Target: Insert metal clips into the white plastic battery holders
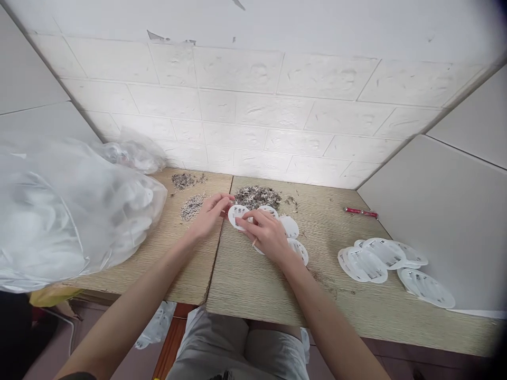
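Note:
A round white card [233, 213] with small dark marks is between my two hands. My left hand [212, 212] has its fingers bent together at the card's left edge. My right hand [266, 232] pinches the card's right side with thumb and forefinger; a ring is on one finger. More round white cards [290, 227] lie partly under and beside my right hand. Just beyond the hands is a heap of small metal pieces [257, 196]. Two smaller piles of tiny pieces, one nearer [191, 207] and one farther [182, 181], lie beyond my left hand.
A large clear plastic bag [114, 211] of white items fills the table's left side, with a smaller bag [137, 153] behind it. At the right lie stacked round cards [368, 264] and a red tool [360, 212]. A white brick-pattern wall [253, 121] stands behind the table [253, 290].

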Motion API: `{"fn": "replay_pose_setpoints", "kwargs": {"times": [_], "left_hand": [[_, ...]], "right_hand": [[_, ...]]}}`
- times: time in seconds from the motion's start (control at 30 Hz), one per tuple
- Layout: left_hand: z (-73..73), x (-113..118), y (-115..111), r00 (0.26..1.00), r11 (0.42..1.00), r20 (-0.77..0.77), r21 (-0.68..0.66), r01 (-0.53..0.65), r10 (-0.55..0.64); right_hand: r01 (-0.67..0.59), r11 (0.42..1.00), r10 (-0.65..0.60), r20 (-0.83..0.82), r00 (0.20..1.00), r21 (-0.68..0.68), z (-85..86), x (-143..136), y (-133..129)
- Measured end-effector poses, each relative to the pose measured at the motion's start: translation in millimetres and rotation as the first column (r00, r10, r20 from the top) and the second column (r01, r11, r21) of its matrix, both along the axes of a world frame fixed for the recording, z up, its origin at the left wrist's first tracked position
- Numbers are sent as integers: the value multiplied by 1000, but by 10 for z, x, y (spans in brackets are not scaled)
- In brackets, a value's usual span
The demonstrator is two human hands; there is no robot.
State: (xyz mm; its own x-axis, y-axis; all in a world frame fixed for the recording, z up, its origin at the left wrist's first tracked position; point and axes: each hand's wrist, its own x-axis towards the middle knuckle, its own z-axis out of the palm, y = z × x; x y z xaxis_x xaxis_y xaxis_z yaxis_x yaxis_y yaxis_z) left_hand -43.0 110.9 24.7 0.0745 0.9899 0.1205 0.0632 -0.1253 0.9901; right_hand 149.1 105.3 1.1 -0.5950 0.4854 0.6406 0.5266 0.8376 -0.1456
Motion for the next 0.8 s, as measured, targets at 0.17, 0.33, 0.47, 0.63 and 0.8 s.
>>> {"fn": "replay_pose_setpoints", "kwargs": {"times": [0.17, 0.33, 0.47, 0.63, 0.8], "left_hand": [[3, -77, 12, 950, 994, -303, 59, 94, -72], [-13, -41, -8, 948, 991, -288, -24, 133, -135], [17, -19, -41, 947, 985, -272, -72, 156, -170], [-4, -11, -58, 933, 979, -298, -65, 192, -202], [-26, 25, -70, 860, 923, -509, 329, 201, -6]], "right_hand": [[-32, 999, 32, 48, 998, -11, 4, -20, -7], [-71, 995, 68, -48, 997, -71, 26, 3, 19], [-88, 989, 60, -222, 973, -119, 79, 66, 51], [36, 984, -101, -388, 916, -172, 164, 201, 92], [114, 979, -176, -429, 886, -167, 183, 269, 111]]}}
